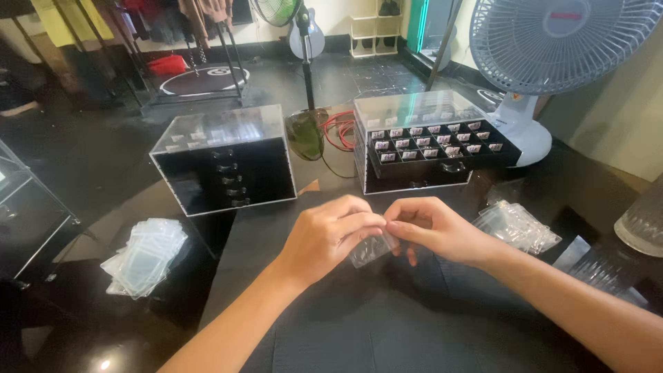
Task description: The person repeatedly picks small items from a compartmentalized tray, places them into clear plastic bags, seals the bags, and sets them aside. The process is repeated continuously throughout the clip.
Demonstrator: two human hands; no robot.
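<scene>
My left hand (331,235) and my right hand (435,228) meet over the dark tabletop (387,324). Both pinch a small clear plastic bag (373,250) between their fingertips. The bag hangs just below the fingers, a little above the table. Behind the hands stands a clear acrylic drawer box (414,138) with its top drawer pulled out. That drawer is divided into small compartments, each with a small item inside.
A second acrylic drawer box (224,159) with shut drawers stands at the left. Piles of small clear bags lie at the left (145,255) and right (518,226). A white table fan (545,48) stands at the back right, a glass object (642,217) at the right edge.
</scene>
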